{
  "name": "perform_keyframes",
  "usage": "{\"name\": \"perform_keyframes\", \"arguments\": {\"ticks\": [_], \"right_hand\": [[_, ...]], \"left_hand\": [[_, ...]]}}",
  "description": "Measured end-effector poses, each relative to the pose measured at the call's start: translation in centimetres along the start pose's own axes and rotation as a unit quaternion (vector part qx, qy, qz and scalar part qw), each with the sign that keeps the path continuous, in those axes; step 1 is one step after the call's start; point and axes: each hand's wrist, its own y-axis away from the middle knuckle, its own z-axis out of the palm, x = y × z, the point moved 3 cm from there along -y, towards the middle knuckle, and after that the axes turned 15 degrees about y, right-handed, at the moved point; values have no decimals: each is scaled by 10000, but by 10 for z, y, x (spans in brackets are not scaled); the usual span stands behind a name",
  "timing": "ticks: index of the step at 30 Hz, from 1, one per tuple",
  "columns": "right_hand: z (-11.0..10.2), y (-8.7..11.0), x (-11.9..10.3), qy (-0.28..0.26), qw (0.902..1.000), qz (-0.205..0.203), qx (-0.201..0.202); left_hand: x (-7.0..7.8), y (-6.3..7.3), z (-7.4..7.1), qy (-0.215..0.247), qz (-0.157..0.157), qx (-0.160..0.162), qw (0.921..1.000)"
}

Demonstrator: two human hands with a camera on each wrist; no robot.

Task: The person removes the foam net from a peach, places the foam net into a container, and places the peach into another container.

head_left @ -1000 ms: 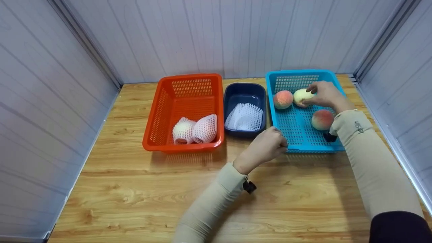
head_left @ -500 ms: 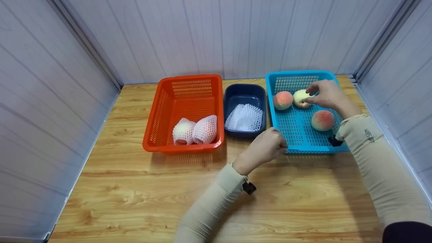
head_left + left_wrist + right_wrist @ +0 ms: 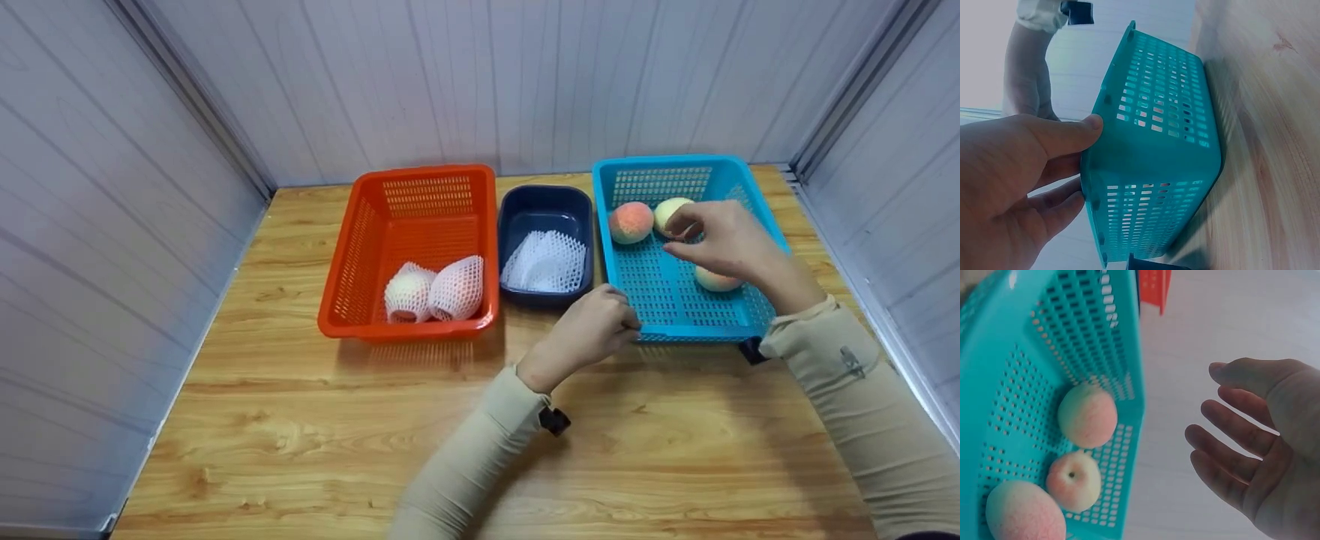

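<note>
My left hand (image 3: 589,330) grips the near-left rim corner of the blue plastic basket (image 3: 652,334); in the left wrist view the thumb (image 3: 1086,130) lies over the rim. Above the basket hovers my right hand (image 3: 724,236), its fingers loosely bent around nothing, as the right wrist view also shows. Three peaches lie inside: a pink one (image 3: 631,223) at the left, a pale one (image 3: 667,216) beside it, and a third (image 3: 716,280) partly hidden under the right hand.
A dark blue tub (image 3: 546,300) with white foam netting (image 3: 546,261) stands left of the blue basket. Further left, an orange basket (image 3: 334,296) holds two peaches in foam nets (image 3: 456,287). Panel walls (image 3: 450,90) enclose the wooden table (image 3: 300,435) at the back and sides.
My right hand has drawn back from the pale peach and come up nearer to me, now covering part of the third peach. The left hand has stayed at the basket corner.
</note>
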Motion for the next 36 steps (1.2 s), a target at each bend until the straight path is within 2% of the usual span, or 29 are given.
{"name": "perform_keyframes", "arguments": {"ticks": [3,8,17,25,30,33,36], "right_hand": [[-1,10,-11,-10,9998,-140,108],[1,30,-23,-112,9972,-475,568],[12,56,-39,-176,9841,-1136,1353],[23,71,-47,-314,9817,-1215,1432],[29,75,-53,-373,9802,-1233,1507],[32,77,-57,-486,9778,-1258,1603],[34,78,-60,-640,9743,-1310,1718]], "left_hand": [[0,1,0,62,-91,19,9999],[-2,1,1,92,-199,-29,9998],[-2,4,3,-15,-128,98,9999],[-4,8,4,-22,-150,132,9998],[-5,12,5,-61,133,171,9997],[-5,18,2,28,296,356,9989],[-4,24,-6,18,252,643,9976]]}}
